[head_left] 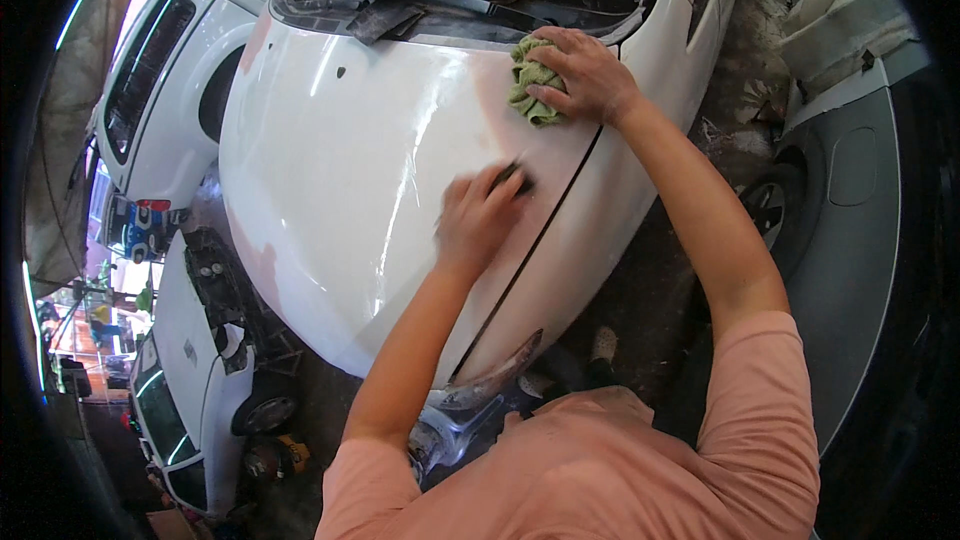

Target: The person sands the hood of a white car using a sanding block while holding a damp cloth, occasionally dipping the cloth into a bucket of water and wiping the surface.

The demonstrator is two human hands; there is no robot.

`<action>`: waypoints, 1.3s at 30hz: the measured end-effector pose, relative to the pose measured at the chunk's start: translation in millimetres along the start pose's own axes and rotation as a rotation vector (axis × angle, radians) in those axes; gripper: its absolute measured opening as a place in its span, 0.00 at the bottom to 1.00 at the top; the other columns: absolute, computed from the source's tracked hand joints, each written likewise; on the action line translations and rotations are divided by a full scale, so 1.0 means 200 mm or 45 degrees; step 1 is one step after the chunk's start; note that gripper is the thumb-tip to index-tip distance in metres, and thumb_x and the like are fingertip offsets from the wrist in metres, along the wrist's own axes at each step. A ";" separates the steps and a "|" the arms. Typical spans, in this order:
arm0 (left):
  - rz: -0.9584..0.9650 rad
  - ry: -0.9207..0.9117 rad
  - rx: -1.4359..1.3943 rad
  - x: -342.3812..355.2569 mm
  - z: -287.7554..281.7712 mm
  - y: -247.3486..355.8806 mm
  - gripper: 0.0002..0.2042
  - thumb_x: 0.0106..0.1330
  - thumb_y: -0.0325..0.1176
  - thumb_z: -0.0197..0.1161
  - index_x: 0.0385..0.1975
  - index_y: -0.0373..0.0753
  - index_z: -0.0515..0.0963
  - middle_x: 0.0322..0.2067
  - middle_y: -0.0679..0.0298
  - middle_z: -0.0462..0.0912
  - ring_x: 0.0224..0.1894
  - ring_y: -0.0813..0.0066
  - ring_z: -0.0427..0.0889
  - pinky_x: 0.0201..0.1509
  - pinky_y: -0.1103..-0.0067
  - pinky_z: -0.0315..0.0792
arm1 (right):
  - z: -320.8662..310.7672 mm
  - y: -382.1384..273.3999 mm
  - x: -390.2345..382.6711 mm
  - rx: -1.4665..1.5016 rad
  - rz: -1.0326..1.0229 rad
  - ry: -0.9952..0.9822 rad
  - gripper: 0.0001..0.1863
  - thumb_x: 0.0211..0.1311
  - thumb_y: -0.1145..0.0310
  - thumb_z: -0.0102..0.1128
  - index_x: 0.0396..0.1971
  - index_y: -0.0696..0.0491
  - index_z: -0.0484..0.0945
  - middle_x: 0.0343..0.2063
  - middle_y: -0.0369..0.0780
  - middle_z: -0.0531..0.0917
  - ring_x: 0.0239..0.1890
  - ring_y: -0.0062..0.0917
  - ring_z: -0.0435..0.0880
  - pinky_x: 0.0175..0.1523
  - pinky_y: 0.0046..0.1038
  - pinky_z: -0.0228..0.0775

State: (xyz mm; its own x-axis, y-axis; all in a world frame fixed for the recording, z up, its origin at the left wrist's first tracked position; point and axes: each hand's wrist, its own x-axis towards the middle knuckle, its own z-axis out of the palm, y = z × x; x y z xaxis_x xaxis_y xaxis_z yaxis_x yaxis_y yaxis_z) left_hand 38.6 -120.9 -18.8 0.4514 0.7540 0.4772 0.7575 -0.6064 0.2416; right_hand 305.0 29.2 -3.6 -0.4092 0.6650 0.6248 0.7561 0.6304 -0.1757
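A white car hood (320, 150) with pinkish patches along its edges lies under both hands. My left hand (477, 220) is closed around a small dark block (514, 178), pressed to the hood near the seam with the fender; motion blurs both, so the block's exact kind is unclear. Farther up, close to the windshield, my right hand (590, 75) grips a crumpled green cloth (533, 85) resting on the hood's corner. Part of the cloth is hidden beneath the fingers.
Dark strips (385, 15) lie at the windshield base (460, 30). A grey car (850, 200) stands close on the right. Two more white cars are at left, one (190, 340) with its front end exposed. A battery-like blue box (140, 230) sits between them.
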 end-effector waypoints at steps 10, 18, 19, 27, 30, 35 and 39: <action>0.125 0.115 -0.043 0.19 0.08 0.02 0.19 0.61 0.32 0.75 0.53 0.46 0.83 0.56 0.61 0.83 0.52 0.54 0.78 0.58 0.61 0.74 | 0.00 -0.02 0.03 0.042 -0.022 0.010 0.25 0.65 0.49 0.67 0.57 0.46 0.80 0.67 0.42 0.75 0.68 0.46 0.76 0.75 0.46 0.64; -0.059 0.048 0.088 -0.56 -0.09 0.10 0.17 0.59 0.35 0.78 0.49 0.50 0.88 0.54 0.65 0.83 0.49 0.58 0.79 0.56 0.63 0.74 | 0.03 0.02 0.00 -0.001 -0.033 0.079 0.26 0.65 0.45 0.67 0.57 0.45 0.81 0.65 0.42 0.76 0.67 0.45 0.77 0.75 0.45 0.65; -0.017 0.045 0.071 -0.52 -0.05 0.06 0.17 0.60 0.34 0.77 0.50 0.50 0.87 0.54 0.64 0.83 0.49 0.57 0.79 0.56 0.63 0.74 | 0.03 0.02 0.01 -0.008 -0.019 0.087 0.26 0.65 0.45 0.67 0.57 0.44 0.81 0.65 0.42 0.76 0.67 0.45 0.77 0.75 0.46 0.65; -0.010 0.085 0.067 -0.17 0.04 0.15 0.18 0.64 0.34 0.76 0.54 0.47 0.85 0.56 0.62 0.83 0.50 0.54 0.80 0.57 0.63 0.73 | 0.04 0.04 0.00 0.016 0.007 0.032 0.27 0.64 0.46 0.67 0.59 0.43 0.82 0.67 0.42 0.75 0.67 0.44 0.76 0.73 0.46 0.68; -0.006 0.042 0.071 -0.49 0.00 0.20 0.18 0.63 0.36 0.75 0.54 0.48 0.85 0.55 0.64 0.83 0.49 0.56 0.79 0.55 0.63 0.73 | 0.04 0.02 0.00 -0.033 0.022 0.073 0.27 0.64 0.45 0.66 0.59 0.44 0.82 0.67 0.41 0.76 0.67 0.44 0.77 0.72 0.46 0.68; 0.045 0.121 0.012 0.01 0.03 0.09 0.17 0.64 0.33 0.73 0.54 0.45 0.84 0.53 0.64 0.83 0.47 0.53 0.78 0.54 0.61 0.74 | 0.06 -0.01 0.00 -0.018 -0.037 0.124 0.27 0.65 0.44 0.66 0.58 0.44 0.82 0.66 0.41 0.76 0.65 0.43 0.78 0.71 0.46 0.70; -0.004 0.105 0.065 -0.12 0.06 0.11 0.18 0.63 0.35 0.75 0.54 0.48 0.85 0.54 0.64 0.83 0.48 0.55 0.79 0.56 0.63 0.73 | 0.05 0.01 -0.01 -0.062 -0.008 0.102 0.27 0.65 0.44 0.65 0.58 0.44 0.82 0.65 0.41 0.77 0.65 0.42 0.78 0.69 0.46 0.71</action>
State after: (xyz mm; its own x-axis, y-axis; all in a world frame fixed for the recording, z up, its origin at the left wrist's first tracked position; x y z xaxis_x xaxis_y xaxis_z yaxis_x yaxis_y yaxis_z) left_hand 51.0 -149.8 -35.3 0.4103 0.7312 0.5450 0.7828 -0.5889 0.2009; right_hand 301.4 33.8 -13.2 -0.3730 0.6259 0.6849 0.7785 0.6127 -0.1359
